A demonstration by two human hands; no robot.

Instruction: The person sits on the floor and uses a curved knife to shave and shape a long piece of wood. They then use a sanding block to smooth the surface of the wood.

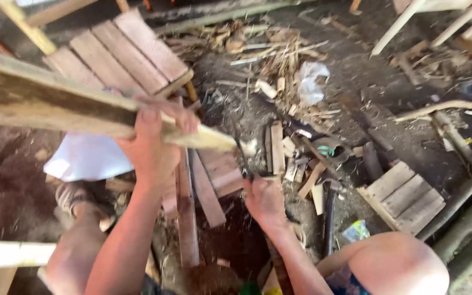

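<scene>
Nearest: bare knee (397,262) at lower right. Right hand (264,201) low over the dirt floor (17,180), fingers curled closed on a thin dark tool (241,155); tool type unclear. Left hand (154,143) raised, fingers wrapped tight around 1 long plank (55,101), held tilted across the view. Under it: loose slats (200,191), white sack (86,157). Farther: slatted panel (118,52), small pallet (405,196), wood scraps (263,52).
</scene>
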